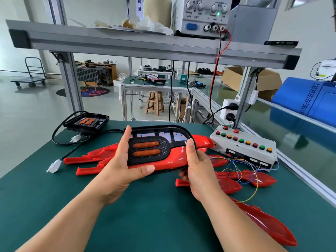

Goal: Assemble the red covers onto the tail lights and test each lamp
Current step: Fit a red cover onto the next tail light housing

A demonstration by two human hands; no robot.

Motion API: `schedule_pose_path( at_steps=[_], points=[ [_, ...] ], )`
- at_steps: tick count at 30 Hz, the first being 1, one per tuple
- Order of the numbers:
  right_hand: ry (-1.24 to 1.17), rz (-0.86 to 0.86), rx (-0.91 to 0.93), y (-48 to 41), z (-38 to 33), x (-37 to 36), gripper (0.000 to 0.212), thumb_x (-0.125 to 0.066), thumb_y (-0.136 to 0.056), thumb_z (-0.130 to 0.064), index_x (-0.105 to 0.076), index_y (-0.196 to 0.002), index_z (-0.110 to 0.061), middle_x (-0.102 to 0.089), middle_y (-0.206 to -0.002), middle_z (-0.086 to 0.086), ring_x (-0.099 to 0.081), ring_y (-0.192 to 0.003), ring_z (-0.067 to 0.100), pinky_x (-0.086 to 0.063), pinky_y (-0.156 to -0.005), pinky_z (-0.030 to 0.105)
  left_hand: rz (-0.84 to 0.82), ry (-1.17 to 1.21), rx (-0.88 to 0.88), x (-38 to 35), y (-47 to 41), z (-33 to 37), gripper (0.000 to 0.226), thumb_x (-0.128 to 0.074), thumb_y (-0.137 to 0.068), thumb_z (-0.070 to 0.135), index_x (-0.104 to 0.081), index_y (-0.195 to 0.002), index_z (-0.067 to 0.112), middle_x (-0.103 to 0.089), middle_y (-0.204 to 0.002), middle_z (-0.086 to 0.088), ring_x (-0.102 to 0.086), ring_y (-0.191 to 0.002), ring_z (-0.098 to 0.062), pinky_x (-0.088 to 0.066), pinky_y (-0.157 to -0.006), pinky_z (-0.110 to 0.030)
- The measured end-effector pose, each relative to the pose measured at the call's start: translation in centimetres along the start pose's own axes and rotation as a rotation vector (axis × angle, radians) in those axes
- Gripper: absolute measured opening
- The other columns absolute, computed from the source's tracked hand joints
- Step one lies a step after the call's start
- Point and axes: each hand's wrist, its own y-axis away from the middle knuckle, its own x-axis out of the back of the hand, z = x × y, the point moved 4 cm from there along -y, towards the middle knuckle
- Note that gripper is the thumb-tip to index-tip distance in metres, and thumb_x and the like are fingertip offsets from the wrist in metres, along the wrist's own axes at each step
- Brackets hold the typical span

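Above the middle of the green table I hold a black tail light (149, 149) with two orange lenses. A red cover (177, 158) lies along its lower edge. My left hand (125, 160) grips the lamp's left end, thumb along the bottom and fingers up the side. My right hand (195, 164) grips its right end, thumb on the red cover. A second tail light (87, 121) with a black cable sits at the back left. Several loose red covers (91, 157) lie on the table on both sides, one long cover (267, 226) by my right forearm.
A white test box (243, 148) with red, green and yellow buttons and thin coloured wires stands at the right. A white connector (54, 165) on a black cable lies at the left. A power supply (203, 15) sits on the aluminium shelf overhead. A blue machine (307, 99) stands far right.
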Motion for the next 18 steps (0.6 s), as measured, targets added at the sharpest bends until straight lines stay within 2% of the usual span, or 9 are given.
schedule_pose_path(
  at_steps=[2,4,5,7,11,15,18],
  points=[
    [0.014,-0.005,0.024,0.0,0.0,0.0,0.073,-0.047,-0.063,-0.088,-0.055,-0.080,-0.017,-0.051,-0.057,-0.001,-0.052,-0.039,0.013,-0.037,-0.040,0.020,0.012,-0.061,-0.006,0.1,-0.1,-0.1,0.107,-0.091,-0.054,0.025,-0.026,-0.128,0.065,-0.049,-0.136,0.031,-0.049,-0.127,0.000,-0.044,-0.099,-0.018],
    [0.022,-0.016,0.034,0.0,-0.1,0.1,0.073,-0.047,-0.063,-0.086,-0.055,-0.080,-0.016,-0.051,-0.055,-0.001,-0.051,-0.038,0.013,-0.036,-0.039,0.019,0.038,-0.131,0.008,0.1,-0.1,-0.1,0.101,-0.091,-0.060,0.021,-0.034,-0.135,0.055,-0.049,-0.142,0.014,-0.050,-0.127,-0.004,-0.039,-0.107,-0.028],
    [0.022,-0.034,0.033,0.0,-0.3,0.0,0.073,-0.047,-0.063,-0.085,-0.055,-0.081,-0.015,-0.052,-0.055,-0.001,-0.051,-0.038,0.013,-0.035,-0.039,0.019,0.046,-0.145,0.011,0.1,-0.2,0.0,0.090,-0.085,-0.063,0.021,-0.040,-0.136,0.049,-0.049,-0.142,0.007,-0.051,-0.127,-0.006,-0.038,-0.109,-0.032],
    [0.024,-0.108,0.018,0.0,-0.5,0.0,0.074,-0.050,-0.061,-0.082,-0.057,-0.084,-0.013,-0.057,-0.055,-0.003,-0.053,-0.040,0.013,-0.036,-0.039,0.019,0.059,-0.146,0.010,0.3,-0.2,0.0,0.076,-0.079,-0.066,0.022,-0.049,-0.133,0.039,-0.052,-0.139,0.000,-0.054,-0.124,-0.008,-0.040,-0.107,-0.034],
    [0.030,-0.250,0.012,0.0,-0.9,-0.1,0.062,-0.057,-0.063,-0.073,-0.057,-0.085,-0.015,-0.061,-0.058,-0.009,-0.054,-0.045,0.010,-0.039,-0.042,0.019,0.056,-0.142,0.007,0.5,-0.2,0.1,0.073,-0.084,-0.068,0.021,-0.050,-0.132,0.033,-0.056,-0.135,0.000,-0.056,-0.122,-0.010,-0.042,-0.103,-0.032],
    [-0.109,-0.390,-0.032,0.1,-1.3,0.1,0.043,-0.065,-0.069,-0.054,-0.061,-0.087,-0.016,-0.065,-0.071,-0.001,-0.059,-0.053,0.011,-0.045,-0.047,0.019,0.050,-0.087,0.028,1.0,-0.3,0.0,0.072,-0.083,-0.070,0.018,-0.050,-0.132,0.035,-0.059,-0.133,0.002,-0.055,-0.124,-0.012,-0.040,-0.108,-0.040],
    [-0.123,-0.408,-0.049,0.1,-1.2,0.2,0.037,-0.067,-0.068,-0.048,-0.060,-0.083,-0.015,-0.066,-0.070,0.001,-0.059,-0.051,0.011,-0.045,-0.046,0.019,0.003,-0.033,0.047,1.1,-0.2,0.0,0.070,-0.080,-0.068,0.024,-0.052,-0.130,0.037,-0.060,-0.133,0.003,-0.057,-0.123,-0.015,-0.049,-0.100,-0.039]
  ],
)
